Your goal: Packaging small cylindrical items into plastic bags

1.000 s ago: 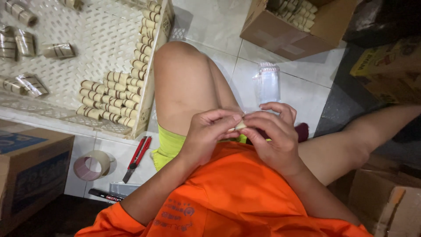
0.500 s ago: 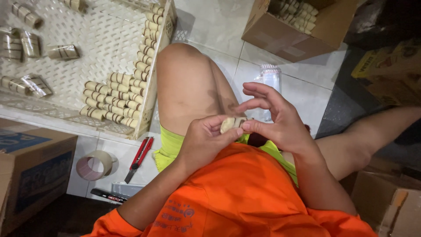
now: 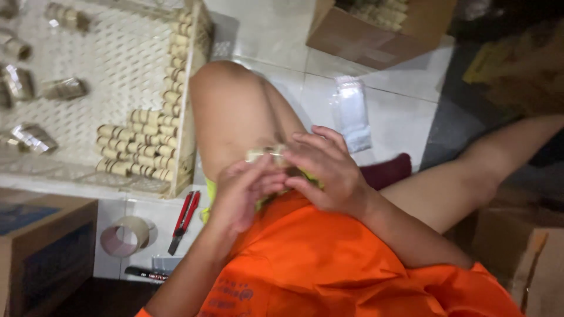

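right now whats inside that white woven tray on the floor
The tray holds rows of small tan rolls stacked along its right wall and near corner, plus a few shiny wrapped bundles at the left. Its far left part is cut off by the picture edge.

Person wears a loose orange shirt (image 3: 329,264) with small dark print near the lower hem. Bright yellow-green shorts (image 3: 210,194) show beneath it. Both hands, forearms and legs are bare; no gloves, watch or rings visible.
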